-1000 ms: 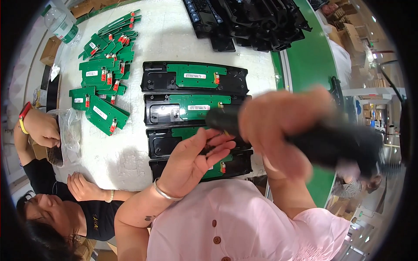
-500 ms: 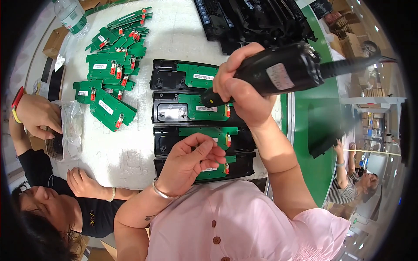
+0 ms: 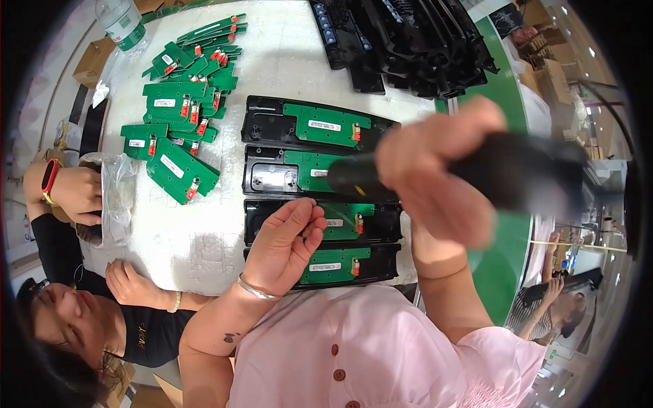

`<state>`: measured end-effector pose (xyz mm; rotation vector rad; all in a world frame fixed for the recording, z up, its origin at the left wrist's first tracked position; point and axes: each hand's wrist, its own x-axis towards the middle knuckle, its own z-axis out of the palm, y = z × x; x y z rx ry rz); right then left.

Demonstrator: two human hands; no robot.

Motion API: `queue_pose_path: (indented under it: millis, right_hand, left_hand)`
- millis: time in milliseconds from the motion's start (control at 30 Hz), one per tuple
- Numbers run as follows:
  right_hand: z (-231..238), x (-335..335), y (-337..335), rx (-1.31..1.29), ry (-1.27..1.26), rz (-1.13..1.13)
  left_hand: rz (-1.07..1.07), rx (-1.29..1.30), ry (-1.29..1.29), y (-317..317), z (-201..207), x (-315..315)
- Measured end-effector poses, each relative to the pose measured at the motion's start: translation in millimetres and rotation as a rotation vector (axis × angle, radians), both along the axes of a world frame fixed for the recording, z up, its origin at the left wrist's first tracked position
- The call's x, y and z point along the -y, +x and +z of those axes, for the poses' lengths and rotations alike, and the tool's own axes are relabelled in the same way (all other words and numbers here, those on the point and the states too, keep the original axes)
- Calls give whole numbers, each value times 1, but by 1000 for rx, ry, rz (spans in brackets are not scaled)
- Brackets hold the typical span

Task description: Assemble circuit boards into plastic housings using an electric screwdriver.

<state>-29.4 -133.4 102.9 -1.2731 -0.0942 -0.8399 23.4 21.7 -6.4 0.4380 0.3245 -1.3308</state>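
The right hand (image 3: 435, 180) grips a black electric screwdriver (image 3: 520, 173); the left hand (image 3: 282, 238) curls beside green circuit boards (image 3: 343, 274) on black panels (image 3: 267, 128).

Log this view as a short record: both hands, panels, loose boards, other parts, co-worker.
Right hand: gripping a black handheld tool, motion-blurred
Tool tip: over the second panel from the far side; contact unclear
Left hand: fingers curled, at the third panel; anything small held cannot be told
Panels: four black panels in a column, each bearing a green board
Loose boards: green pile left of the panels
Other parts: black plastic stack, far side
Co-worker: at left, one hand at a clear plastic bag
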Motion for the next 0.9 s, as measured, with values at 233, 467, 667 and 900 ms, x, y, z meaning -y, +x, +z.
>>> queue_pose_path:
  millis: [233, 467, 667, 900]
  right_hand:
    - [34, 7, -38, 39, -210, 215]
    - [25, 3, -35, 54, -205, 209]
    - [-7, 0, 6, -307, -14, -210]
    - [-36, 30, 22, -258, -144, -102]
  left_hand:
    - [-16, -3, -109, -4, 6, 11]
    - [-27, -47, -141, -9, -2, 12]
    - [-184, 42, -70, -5, 25, 17]
    - [-247, 230, -122, -4, 11, 3]
